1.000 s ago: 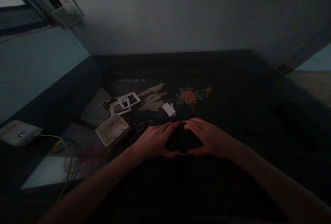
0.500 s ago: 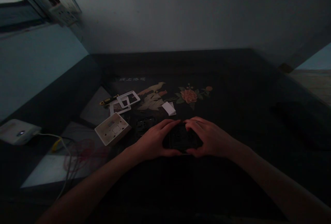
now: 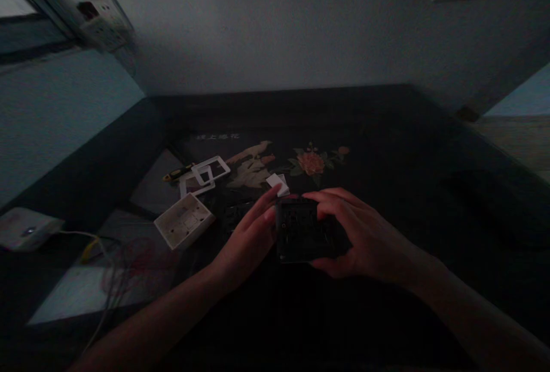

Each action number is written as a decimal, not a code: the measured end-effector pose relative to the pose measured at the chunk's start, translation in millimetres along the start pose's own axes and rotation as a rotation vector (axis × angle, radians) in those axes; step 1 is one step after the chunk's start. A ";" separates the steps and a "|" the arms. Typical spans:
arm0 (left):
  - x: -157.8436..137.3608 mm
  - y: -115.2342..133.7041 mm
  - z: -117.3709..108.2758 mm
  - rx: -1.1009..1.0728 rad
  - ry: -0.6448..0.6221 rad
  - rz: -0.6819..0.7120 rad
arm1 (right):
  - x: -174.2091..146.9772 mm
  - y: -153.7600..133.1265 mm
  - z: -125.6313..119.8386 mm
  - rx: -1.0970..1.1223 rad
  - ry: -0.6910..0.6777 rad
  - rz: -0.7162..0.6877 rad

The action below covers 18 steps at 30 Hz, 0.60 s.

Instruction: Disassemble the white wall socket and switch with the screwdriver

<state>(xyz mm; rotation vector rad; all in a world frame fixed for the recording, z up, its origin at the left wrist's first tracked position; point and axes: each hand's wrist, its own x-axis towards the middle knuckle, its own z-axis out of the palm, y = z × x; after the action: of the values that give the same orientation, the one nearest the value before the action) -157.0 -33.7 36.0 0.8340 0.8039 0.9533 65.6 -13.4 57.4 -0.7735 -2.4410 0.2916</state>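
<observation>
My right hand [image 3: 363,234] grips a black plastic switch frame [image 3: 303,240] by its right side, thumb at the near edge and fingers over the far edge. The frame is tilted so its recessed face shows. My left hand [image 3: 253,237] is beside the frame's left edge with fingers stretched out; whether it touches the edge is hard to tell. Two small white switch covers [image 3: 275,180] lie just beyond my left fingertips. Behind my left hand is another black frame [image 3: 236,211], partly hidden and dim.
Left of my hands sits an open white switch box [image 3: 184,222]. Two white surround frames [image 3: 212,170] overlap beside a yellow-black screwdriver [image 3: 177,173]. A white device [image 3: 30,228] with a cable [image 3: 112,271] stands at far left. The dark table [image 3: 378,154] meets a wall behind.
My left hand has let go of the black switch frame and its fingers have straightened. The frame has been lifted and tilted in my right hand. The view has shifted slightly.
</observation>
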 end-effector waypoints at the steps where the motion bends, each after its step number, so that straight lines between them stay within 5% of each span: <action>1: -2.3 -0.5 5.2 -0.117 -0.018 -0.110 | 0.4 -2.9 -1.9 0.000 0.010 -0.010; 6: -11.0 -12.5 12.9 -0.393 -0.028 -0.381 | -3.6 -8.6 2.3 -0.011 0.008 -0.038; 14: -11.6 -19.3 6.7 -0.455 0.069 -0.436 | -15.0 -2.6 13.6 0.048 -0.024 -0.010; 18: -8.7 -18.5 6.6 -0.502 0.078 -0.410 | -19.9 0.6 10.4 0.088 0.123 0.103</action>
<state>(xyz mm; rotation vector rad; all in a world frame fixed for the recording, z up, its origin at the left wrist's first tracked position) -147.8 -49.4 24.6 0.1856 0.7208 0.7713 73.5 -24.9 39.8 -0.8548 -2.2619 0.3770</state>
